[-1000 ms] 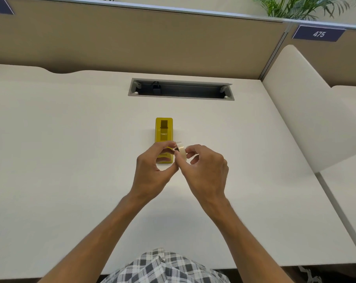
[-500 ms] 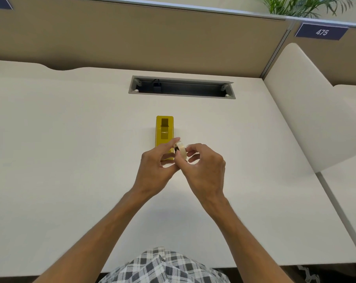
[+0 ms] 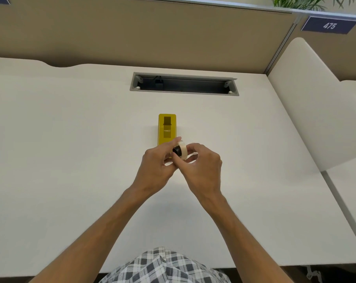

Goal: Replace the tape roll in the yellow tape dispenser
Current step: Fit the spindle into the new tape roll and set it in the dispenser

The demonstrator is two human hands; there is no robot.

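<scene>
The yellow tape dispenser [image 3: 167, 127] stands in the middle of the white desk [image 3: 71, 160], its near end hidden behind my fingers. Just in front of it both hands hold a cream tape roll [image 3: 183, 150] with a black core piece [image 3: 177, 150] in its centre. My left hand [image 3: 155, 167] pinches the roll from the left with thumb and fingers on the black piece. My right hand [image 3: 201, 168] grips the roll's rim from the right. The roll is held on edge, above the dispenser's near end.
A grey cable slot [image 3: 184, 84] is cut into the desk behind the dispenser. A beige partition [image 3: 132, 33] closes the back, and a white divider panel [image 3: 315, 103] rises on the right. My checked shirt [image 3: 162, 266] shows at the near desk edge.
Both hands have shifted slightly away from me towards the dispenser with the roll. The roll has turned so its black centre now faces the camera.
</scene>
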